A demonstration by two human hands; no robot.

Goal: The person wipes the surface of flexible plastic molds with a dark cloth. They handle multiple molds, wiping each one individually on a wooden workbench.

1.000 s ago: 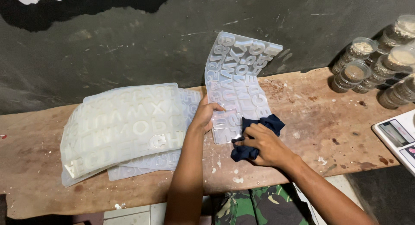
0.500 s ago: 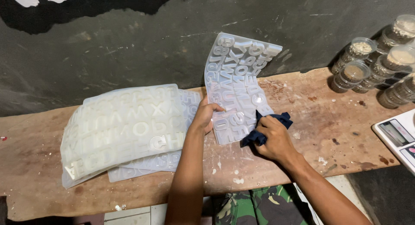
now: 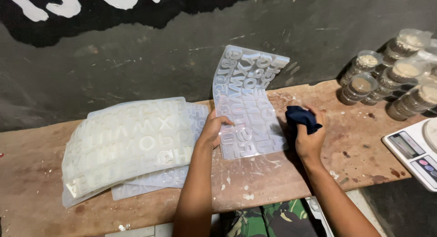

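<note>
At nine o'clock on the wooden bench (image 3: 41,191) lies a stack of translucent moulds (image 3: 127,143) — soft, milky sheets with raised letter shapes, fanned a little so the lower ones stick out at the bottom and right edges. Just right of the stack, the left hand (image 3: 211,130) rests on the near left edge of a single letter mould (image 3: 248,107); its fingers are curled and pressing down on that edge, pinning the sheet to the wood. This mould sits at the centre of the bench, its lower part flat on the board and its upper part curving up toward twelve o'clock, leaning against the dark grey wall (image 3: 150,59).

At three o'clock from the mould's lower half, the right hand (image 3: 309,137) is closed tight around a bunched dark blue cloth (image 3: 300,118) — the cloth sits just beside the mould's right edge, and whether it touches the sheet I cannot tell. Farther right, toward two o'clock, clear lidded tubs (image 3: 391,73) with pale contents are piled against the wall. At four o'clock, on the bench end, part of a white kitchen scale (image 3: 409,150) shows.
</note>
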